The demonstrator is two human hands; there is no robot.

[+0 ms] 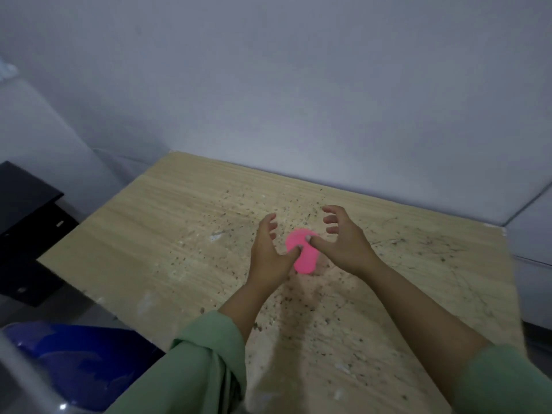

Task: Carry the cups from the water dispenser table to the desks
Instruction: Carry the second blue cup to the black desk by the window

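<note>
A bright pink cup [303,255] stands on a pale wooden desk [167,222] speckled with dark dirt. My left hand [270,252] is at the cup's left side and my right hand [343,240] at its right. Both thumbs touch or overlap the cup's rim, while the other fingers are spread and curled in the air, apart from the cup. Neither hand is closed around it. Green sleeves cover both forearms near the bottom of the view.
The desk's far edge meets a plain grey wall [298,85]. A dark cabinet [27,222] stands to the left of the desk, and a blue plastic tub or seat [77,357] sits low at the bottom left. The desk's right edge ends near a wall corner.
</note>
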